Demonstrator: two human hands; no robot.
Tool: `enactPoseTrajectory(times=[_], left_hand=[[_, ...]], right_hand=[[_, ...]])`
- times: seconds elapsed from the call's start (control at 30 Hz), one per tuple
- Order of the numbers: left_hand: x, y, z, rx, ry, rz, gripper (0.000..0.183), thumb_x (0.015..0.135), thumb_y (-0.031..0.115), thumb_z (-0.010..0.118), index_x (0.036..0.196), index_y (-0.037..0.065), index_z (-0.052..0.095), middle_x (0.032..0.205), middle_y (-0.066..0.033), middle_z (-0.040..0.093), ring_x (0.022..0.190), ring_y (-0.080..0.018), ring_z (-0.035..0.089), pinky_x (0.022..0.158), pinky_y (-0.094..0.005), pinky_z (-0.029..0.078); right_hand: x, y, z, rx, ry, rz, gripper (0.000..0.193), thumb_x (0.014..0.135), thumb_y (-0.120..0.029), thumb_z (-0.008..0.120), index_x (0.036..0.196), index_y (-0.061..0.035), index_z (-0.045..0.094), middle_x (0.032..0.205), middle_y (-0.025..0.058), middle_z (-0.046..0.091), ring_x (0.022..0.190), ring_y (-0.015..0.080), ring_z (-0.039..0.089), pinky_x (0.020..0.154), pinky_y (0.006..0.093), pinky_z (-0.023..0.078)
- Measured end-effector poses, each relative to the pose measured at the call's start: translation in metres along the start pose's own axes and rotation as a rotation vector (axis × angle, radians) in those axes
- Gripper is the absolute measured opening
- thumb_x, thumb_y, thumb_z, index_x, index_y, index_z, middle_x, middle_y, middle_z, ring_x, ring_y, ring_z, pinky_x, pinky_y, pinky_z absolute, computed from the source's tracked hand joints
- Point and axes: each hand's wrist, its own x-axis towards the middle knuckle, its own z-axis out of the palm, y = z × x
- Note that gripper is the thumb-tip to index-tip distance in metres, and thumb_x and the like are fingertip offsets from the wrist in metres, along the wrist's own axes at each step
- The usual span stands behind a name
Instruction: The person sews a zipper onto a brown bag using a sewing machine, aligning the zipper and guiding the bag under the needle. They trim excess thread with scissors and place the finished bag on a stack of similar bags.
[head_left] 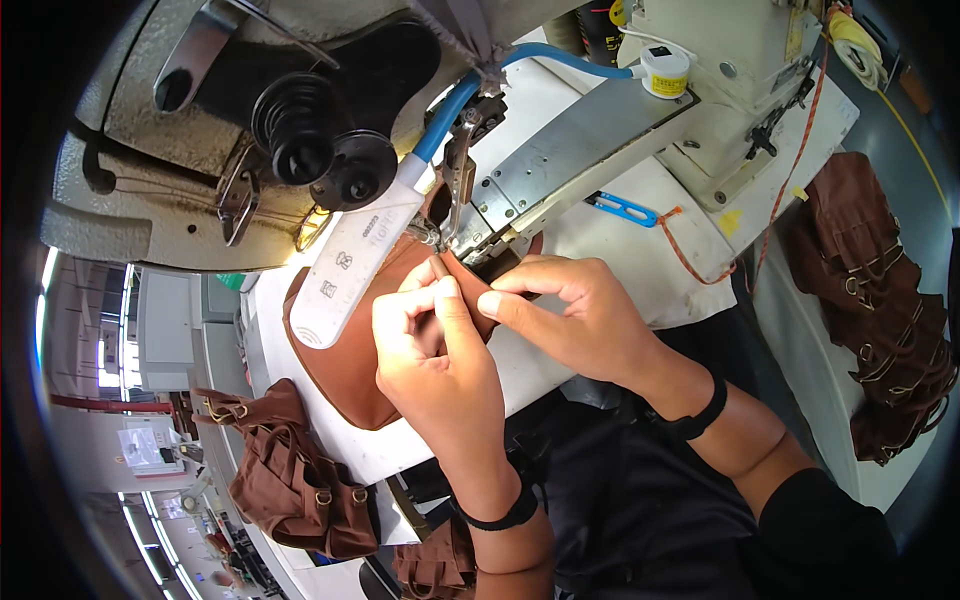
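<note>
A brown leather bag piece [350, 330] lies beneath the head of a sewing machine [150, 130], its upper edge at the presser foot [428, 236]. With fingertips pinched just below the foot, my left hand [440, 360] grips the edge of the leather. My right hand [575, 310] is closed on the same edge a little to the right, thumb and forefinger pressed together on it. A white lamp wand [355, 265] on a blue cable hangs over the left part of the leather and hides some of it.
Finished-looking brown bags [300, 480] hang by the table's left edge, and a stack of brown bags [880, 310] lies at the right. A blue thread snipper [625, 208] on an orange cord rests on the white table. The machine's metal arm [570, 130] stands beyond my hands.
</note>
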Motion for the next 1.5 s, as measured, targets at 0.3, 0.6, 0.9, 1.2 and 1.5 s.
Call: enactPoseTrajectory(times=[0.3,0.6,0.9,1.2,1.5], left_hand=[[0.002,-0.002,0.001,-0.096,0.002,-0.026,0.011,0.1,0.001,0.064,0.093,-0.004,0.057,0.123,-0.0246,0.07,0.079,-0.0107,0.07,0.064,-0.022,0.056],[0.016,-0.021,-0.001,-0.105,-0.015,-0.033,0.012,0.101,0.003,0.063,0.105,-0.008,0.063,0.118,-0.021,0.071,0.087,-0.0133,0.071,0.072,-0.0251,0.058],[0.031,-0.02,-0.005,-0.121,-0.074,-0.013,0.015,0.103,0.005,0.061,0.099,-0.009,0.067,0.088,-0.01,0.073,0.077,-0.0101,0.069,0.068,-0.0235,0.054],[0.006,-0.007,-0.026,0.464,-0.134,0.433,0.024,0.094,-0.001,0.066,0.118,0.0,0.069,0.124,-0.0161,0.071,0.114,-0.0329,0.067,0.097,-0.0385,0.053],[-0.005,-0.023,-0.065,0.904,-0.356,0.832,0.048,0.094,0.024,0.073,0.139,0.01,0.063,0.142,-0.0074,0.063,0.133,-0.0286,0.055,0.114,-0.047,0.037]], right_hand=[[0.003,-0.003,0.004,-0.02,0.024,0.001,0.018,0.094,-0.016,0.067,0.095,0.0001,0.075,0.083,0.0085,0.074,0.073,0.0131,0.065,0.069,0.0294,0.052],[0.019,0.004,0.017,-0.079,0.108,-0.022,0.021,0.093,-0.019,0.067,0.089,0.0005,0.073,0.072,0.0132,0.068,0.061,0.0195,0.06,0.059,0.0326,0.047],[0.027,-0.024,0.013,-0.345,0.037,0.122,0.024,0.092,-0.021,0.068,0.087,0.0026,0.07,0.07,0.0143,0.065,0.062,0.0213,0.058,0.061,0.0356,0.045],[0.02,0.046,-0.022,-0.296,-0.071,-0.231,0.03,0.094,-0.02,0.073,0.117,-0.0011,0.075,0.109,0.0091,0.076,0.09,0.0125,0.066,0.085,0.0306,0.053],[-0.014,-0.009,0.009,0.423,-0.024,0.144,0.019,0.101,-0.009,0.06,0.109,0.0071,0.067,0.095,0.0069,0.073,0.09,0.0103,0.069,0.082,0.0272,0.058]])
